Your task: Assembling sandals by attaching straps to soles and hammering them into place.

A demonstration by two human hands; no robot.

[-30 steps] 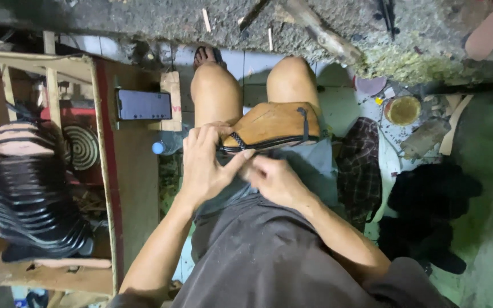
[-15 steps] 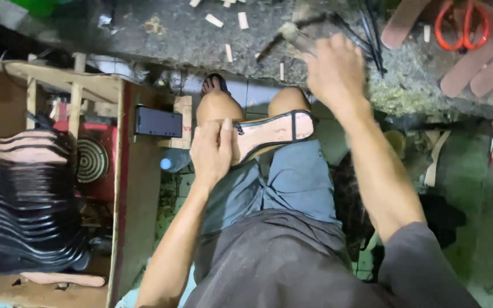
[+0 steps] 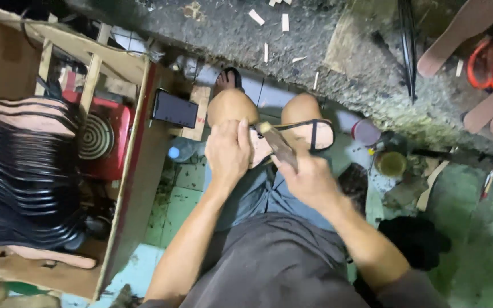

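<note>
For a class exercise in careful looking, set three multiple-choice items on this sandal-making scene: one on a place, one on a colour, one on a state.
1. Where does the sandal sole lie?
A. across the person's knees
B. on the stone bench
C. inside the wooden box

2. What colour are the handles of the scissors?
A. blue
B. red
C. yellow

3. What is the right hand doing?
A. hanging empty
B. resting flat on the floor
C. gripping a brush-like tool over the sole

Answers: 1 A, the strapped sole spans both bare knees, with the left hand on it. 2 B, the red loops lie on the bench at upper right. 3 C, its fingers close round the tool's handle.
</note>
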